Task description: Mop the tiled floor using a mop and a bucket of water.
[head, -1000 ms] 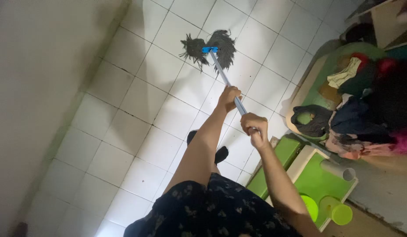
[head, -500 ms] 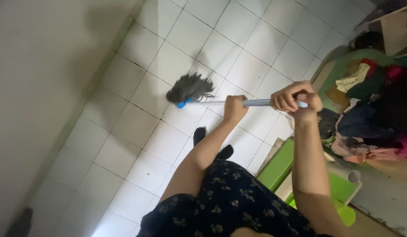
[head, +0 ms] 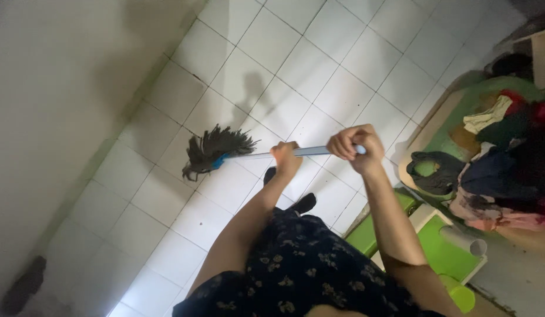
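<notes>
Wall (head: 55, 88): plain, pale, in shadow, filling the left edge; a dark small thing at its foot, too dim to tell.
Floor (head: 272, 41): white square tiles with dark grout, dull sheen; shadows of mop and arms fall across them.
Mop (head: 217, 149): dark string head with a blue clamp, down on the tiles near the wall; grey-blue pole runs almost level, rightward to both hands.
Left hand (head: 285, 157): fingers wrapped tight round the pole at mid-length, forearm stretched out.
Right hand (head: 353, 147): fingers closed in a fist over the pole's top end, just beside the left.
Step in hand, as judged: a sideways stroke over the tiles close to the wall; the next stroke would call for keeping the head flat on the floor and both grips firm.
Feet (head: 287, 191): dark, partly hidden under a dark flowered dress (head: 302, 264).
Shelf (head: 443, 246): green and cream, low, right of the person; a grey tube lies on it.
Clothes (head: 495, 158): a mixed heap on a green surface, far right.
</notes>
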